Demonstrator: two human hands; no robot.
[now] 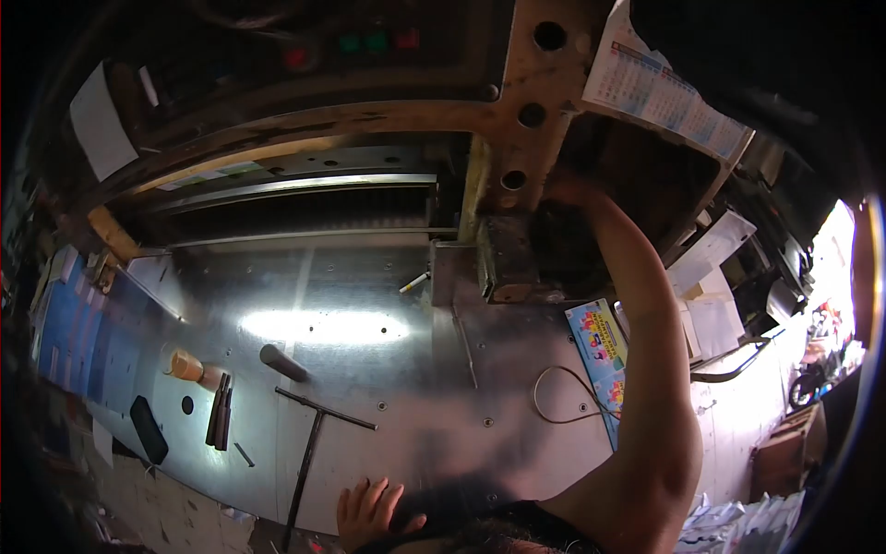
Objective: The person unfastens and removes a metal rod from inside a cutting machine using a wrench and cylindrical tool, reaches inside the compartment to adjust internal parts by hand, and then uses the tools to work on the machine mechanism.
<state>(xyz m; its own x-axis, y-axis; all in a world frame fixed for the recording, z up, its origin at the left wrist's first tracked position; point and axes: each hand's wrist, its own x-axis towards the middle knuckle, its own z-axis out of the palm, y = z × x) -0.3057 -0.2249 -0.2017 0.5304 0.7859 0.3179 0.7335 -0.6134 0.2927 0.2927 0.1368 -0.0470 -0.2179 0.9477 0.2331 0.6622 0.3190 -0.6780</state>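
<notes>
1. The left hand lies at the near edge with fingers apart, its grip loose and apparently empty. The T-handled tool runs just beside it, shaft reaching over that edge; a sideways knock could tip it off.
2. Under the right arm, a looped cord lies partly across a printed sheet. The arm could snag the cord or drag the sheet if it dropped low.
3. A cigarette rests beside a metal block; if it is lit, which I cannot tell, rolling towards paper could scorch something.
4. The right hand is deep in shadow beside the drilled machine frame, at the dark recess. Whether its grip is open or closed, or on what, I cannot tell. Reaching in such poor light risks scraped knuckles or a pinch, should any part there move.
5. The worktop is bright, bolted sheet metal with a hard glare. Towards its left lie a small pin, dark-handled tools, a black block, an amber container and a metal cylinder; the cylinder could roll if bumped.
6. Beyond are a long slot, a hanging calendar and, off right, loose papers, a carton and a motorbike in strong daylight.
</notes>
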